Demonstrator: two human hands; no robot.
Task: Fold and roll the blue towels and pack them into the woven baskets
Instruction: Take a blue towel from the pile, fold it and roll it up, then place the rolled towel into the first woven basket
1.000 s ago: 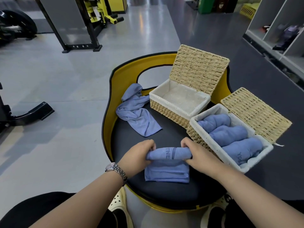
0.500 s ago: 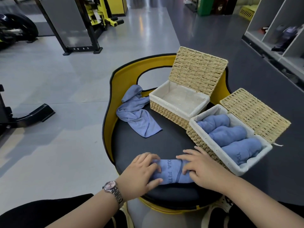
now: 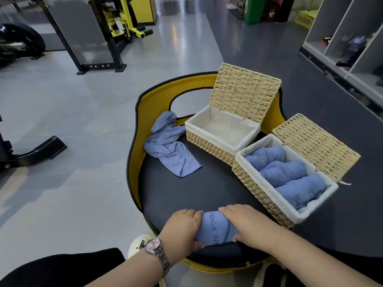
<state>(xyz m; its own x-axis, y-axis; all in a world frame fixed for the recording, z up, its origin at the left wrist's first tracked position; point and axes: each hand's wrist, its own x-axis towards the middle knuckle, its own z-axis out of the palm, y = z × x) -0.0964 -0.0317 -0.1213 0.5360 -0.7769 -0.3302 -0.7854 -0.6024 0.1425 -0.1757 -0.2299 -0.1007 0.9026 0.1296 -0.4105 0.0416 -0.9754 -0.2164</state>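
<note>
Left hand [image 3: 182, 229] and right hand [image 3: 246, 221] grip rolled blue towel [image 3: 215, 228] between them, filled woven straw basket [image 3: 267, 191] just right, black padded seat [image 3: 186, 193] beneath.

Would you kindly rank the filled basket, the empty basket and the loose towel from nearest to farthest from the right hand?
From the right hand:
1. Filled basket, just right of it.
2. Empty basket, behind, centre.
3. Loose towel, back left; close to the empty basket's distance.

Soft matt blue cloth towels [image 3: 215, 228] are lying beside rough woven straw-coloured baskets [image 3: 209, 145] lined with perforated white fabric, all sitting on a smooth, matt black padded seat [image 3: 196, 189] above a glossy grey floor [image 3: 72, 121], a polished metal wristwatch [image 3: 154, 246] gleaming.
</note>
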